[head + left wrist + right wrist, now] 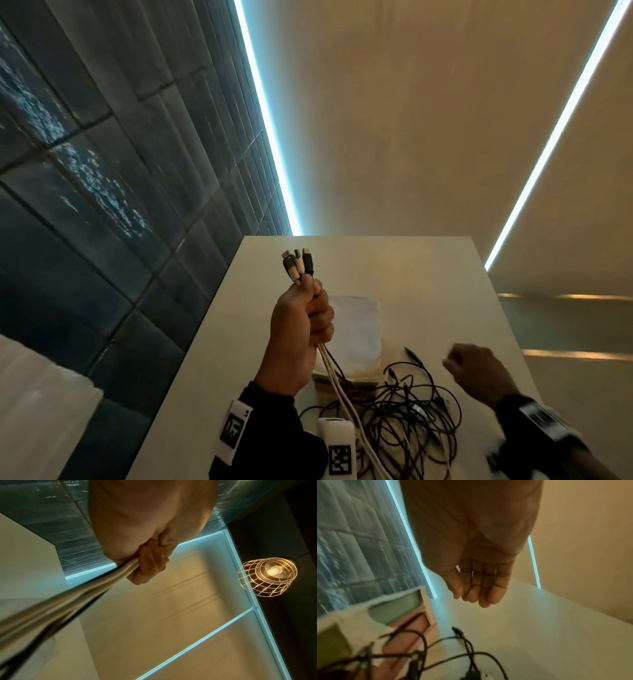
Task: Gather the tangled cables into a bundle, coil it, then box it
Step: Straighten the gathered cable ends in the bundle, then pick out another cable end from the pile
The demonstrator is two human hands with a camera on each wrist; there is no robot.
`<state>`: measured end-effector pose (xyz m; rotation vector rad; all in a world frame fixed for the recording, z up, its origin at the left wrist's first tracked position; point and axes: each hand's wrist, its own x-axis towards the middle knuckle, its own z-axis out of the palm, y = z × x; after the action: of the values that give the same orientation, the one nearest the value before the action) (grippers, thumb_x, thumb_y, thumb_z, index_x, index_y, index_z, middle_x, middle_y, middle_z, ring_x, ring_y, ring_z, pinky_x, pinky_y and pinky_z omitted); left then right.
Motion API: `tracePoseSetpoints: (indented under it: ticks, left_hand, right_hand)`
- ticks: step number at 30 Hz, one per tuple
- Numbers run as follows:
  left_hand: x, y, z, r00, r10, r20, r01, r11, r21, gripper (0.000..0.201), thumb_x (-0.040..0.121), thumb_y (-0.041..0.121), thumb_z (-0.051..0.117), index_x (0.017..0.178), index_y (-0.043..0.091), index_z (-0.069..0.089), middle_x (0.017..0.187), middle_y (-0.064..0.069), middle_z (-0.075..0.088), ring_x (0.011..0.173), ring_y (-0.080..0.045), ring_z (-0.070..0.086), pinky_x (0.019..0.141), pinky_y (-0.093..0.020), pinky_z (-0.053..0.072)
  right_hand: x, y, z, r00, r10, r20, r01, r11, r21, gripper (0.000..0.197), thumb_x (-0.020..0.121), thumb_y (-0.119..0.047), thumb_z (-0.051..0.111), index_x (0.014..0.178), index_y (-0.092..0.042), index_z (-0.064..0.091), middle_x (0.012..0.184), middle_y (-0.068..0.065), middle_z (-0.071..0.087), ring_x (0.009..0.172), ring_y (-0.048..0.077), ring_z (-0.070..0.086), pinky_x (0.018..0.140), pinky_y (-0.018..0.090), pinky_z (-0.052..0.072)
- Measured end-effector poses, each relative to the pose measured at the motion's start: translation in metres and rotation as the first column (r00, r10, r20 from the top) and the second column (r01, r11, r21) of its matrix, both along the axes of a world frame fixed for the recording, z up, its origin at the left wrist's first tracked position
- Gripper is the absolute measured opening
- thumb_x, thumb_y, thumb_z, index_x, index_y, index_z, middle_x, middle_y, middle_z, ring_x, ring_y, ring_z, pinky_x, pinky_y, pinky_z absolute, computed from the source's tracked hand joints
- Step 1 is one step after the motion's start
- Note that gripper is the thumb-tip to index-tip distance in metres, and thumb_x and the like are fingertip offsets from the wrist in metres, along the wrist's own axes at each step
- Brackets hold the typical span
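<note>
Left hand (301, 329) is raised above the table (428, 274), fingers clamped in a fist round several cables — white and dark strands together — with their connector ends (298, 263) standing up side by side above the fist. The left wrist view confirms the fingers (150, 563) wrapped tight on the strands.

Right hand (479, 370) hovers over the table to the right, holding nothing; the right wrist view shows its fingers (481, 588) loosely extended and close together.

The remainder of the cables lies as a tangled heap (404, 418) on the table at the near edge, the gripped strands trailing down into it. A lone dark connector (412, 356) points out of the heap. The box (356, 339), pale and lying flat, sits just beyond the heap, some loops resting over its near end.

Risks, as judged: lifting the fist higher could tighten knots in the heap rather than free them; loops draped on the box may drag it; the stray connector could be left out of the bundle — it is not yet gathered with the others
</note>
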<state>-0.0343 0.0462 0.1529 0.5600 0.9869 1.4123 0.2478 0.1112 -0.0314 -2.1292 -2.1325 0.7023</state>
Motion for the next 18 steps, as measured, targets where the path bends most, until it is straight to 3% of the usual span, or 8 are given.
tracePoseSetpoints:
  ticks: [2, 5, 7, 11, 13, 15, 16, 18]
  left_hand:
    - [0.004, -0.001, -0.003, 1.0, -0.011, -0.009, 0.011, 1.0, -0.015, 0.033, 0.103, 0.026, 0.033, 0.075, 0.015, 0.044, 0.057, 0.005, 0.024, 0.042, -0.005, 0.017, 0.039, -0.02, 0.014]
    - [0.01, -0.005, -0.007, 0.999, -0.026, -0.037, 0.024, 0.999, -0.044, 0.033, 0.104, 0.025, 0.032, 0.074, 0.016, 0.043, 0.057, 0.005, 0.024, 0.041, -0.005, 0.017, 0.041, -0.022, 0.011]
    - [0.012, -0.006, -0.008, 0.998, -0.034, -0.056, 0.03, 0.998, -0.058, 0.032, 0.104, 0.025, 0.032, 0.075, 0.016, 0.043, 0.056, 0.005, 0.023, 0.041, -0.005, 0.017, 0.044, -0.024, 0.009]
    - [0.014, -0.008, -0.01, 0.998, -0.038, -0.057, 0.033, 0.996, -0.077, 0.033, 0.104, 0.027, 0.032, 0.076, 0.015, 0.044, 0.057, 0.004, 0.028, 0.042, -0.007, 0.021, 0.043, -0.023, 0.014]
    - [0.015, -0.009, -0.011, 0.996, -0.035, -0.076, 0.028, 0.996, -0.085, 0.034, 0.104, 0.027, 0.032, 0.075, 0.015, 0.044, 0.057, 0.003, 0.031, 0.043, -0.008, 0.023, 0.043, -0.023, 0.018]
    - [0.017, -0.01, -0.011, 0.993, -0.034, -0.109, 0.024, 0.995, -0.092, 0.033, 0.105, 0.027, 0.032, 0.076, 0.015, 0.044, 0.056, 0.004, 0.031, 0.043, -0.007, 0.022, 0.043, -0.023, 0.016]
    - [0.019, -0.01, -0.012, 0.991, -0.033, -0.13, 0.02, 0.995, -0.098, 0.032, 0.105, 0.026, 0.032, 0.077, 0.015, 0.044, 0.055, 0.005, 0.031, 0.043, -0.007, 0.022, 0.042, -0.022, 0.016]
    - [0.026, -0.01, -0.013, 0.982, -0.04, -0.187, 0.019, 0.993, -0.112, 0.031, 0.105, 0.027, 0.032, 0.081, 0.013, 0.047, 0.054, 0.007, 0.032, 0.043, -0.006, 0.022, 0.042, -0.021, 0.017]
  right_hand:
    - [-0.019, 0.015, -0.02, 0.997, 0.069, 0.041, -0.062, 0.986, -0.152, 0.026, 0.085, -0.044, 0.06, 0.081, -0.02, 0.05, 0.102, 0.007, 0.065, 0.099, 0.027, 0.06, 0.07, 0.029, 0.041]
    - [-0.021, 0.02, -0.052, 0.989, 0.079, 0.127, -0.041, 0.959, -0.28, 0.034, 0.082, -0.052, 0.059, 0.088, -0.022, 0.046, 0.114, 0.009, 0.059, 0.104, 0.028, 0.056, 0.077, 0.033, 0.046]
    - [-0.024, 0.016, -0.061, 0.986, 0.091, 0.137, -0.05, 0.959, -0.28, 0.024, 0.082, -0.045, 0.055, 0.087, -0.024, 0.045, 0.116, 0.008, 0.059, 0.105, 0.029, 0.057, 0.08, 0.036, 0.048]
    - [-0.02, 0.012, -0.06, 0.998, 0.01, 0.07, 0.005, 0.977, -0.211, 0.008, 0.081, -0.032, 0.051, 0.081, -0.024, 0.049, 0.108, 0.01, 0.063, 0.098, 0.031, 0.061, 0.075, 0.035, 0.049]
    - [-0.021, 0.008, -0.051, 0.996, -0.076, -0.037, 0.073, 0.993, -0.091, 0.013, 0.084, -0.03, 0.055, 0.077, -0.019, 0.055, 0.095, 0.01, 0.067, 0.088, 0.032, 0.062, 0.071, 0.037, 0.05]
    - [-0.028, 0.001, -0.027, 0.942, -0.16, -0.294, 0.172, 0.985, 0.015, 0.018, 0.086, -0.024, 0.064, 0.073, -0.012, 0.059, 0.076, 0.008, 0.068, 0.076, 0.031, 0.064, 0.068, 0.04, 0.052]
    - [-0.033, -0.005, -0.009, 0.869, -0.176, -0.463, 0.213, 0.977, 0.028, 0.018, 0.086, -0.019, 0.067, 0.073, -0.009, 0.06, 0.068, 0.008, 0.068, 0.069, 0.031, 0.066, 0.068, 0.043, 0.054]
    - [-0.045, -0.017, 0.032, 0.649, -0.163, -0.743, 0.244, 0.97, 0.0, 0.016, 0.088, -0.011, 0.066, 0.077, -0.001, 0.059, 0.062, 0.012, 0.066, 0.057, 0.029, 0.064, 0.063, 0.046, 0.056]
